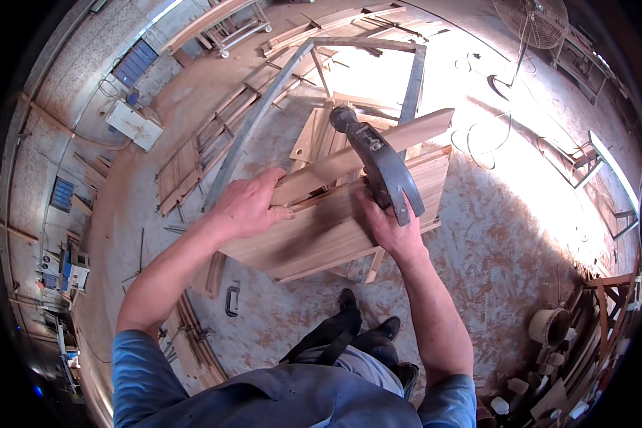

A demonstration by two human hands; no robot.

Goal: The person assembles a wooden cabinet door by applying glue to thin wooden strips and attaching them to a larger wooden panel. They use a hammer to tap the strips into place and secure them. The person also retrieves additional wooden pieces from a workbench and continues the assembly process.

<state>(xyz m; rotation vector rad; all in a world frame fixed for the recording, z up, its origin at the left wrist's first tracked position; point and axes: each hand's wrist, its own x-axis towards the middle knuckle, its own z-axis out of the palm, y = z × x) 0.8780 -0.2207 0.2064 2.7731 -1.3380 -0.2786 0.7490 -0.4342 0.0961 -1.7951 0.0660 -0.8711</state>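
Wooden slat (364, 153) lies across the panel stack (349, 221); our left hand (246, 207) grips its near end, right hand (385, 221) clenches the clamp (378, 160) over it. We judge tightening comes next.

left hand (246, 207) gripping plank (378, 146), right hand (389, 228) holding clamp (378, 160)

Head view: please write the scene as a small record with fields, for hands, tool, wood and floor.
left hand: grips the end of a wooden rail
right hand: holds a hammer by its handle, head pointing away from the person
workpiece: wooden panel, tilted, under the rail
rail: lies across the top of the panel
floor: dusty, with a clamp near the person's feet
behind: metal frame and wooden slats on the floor
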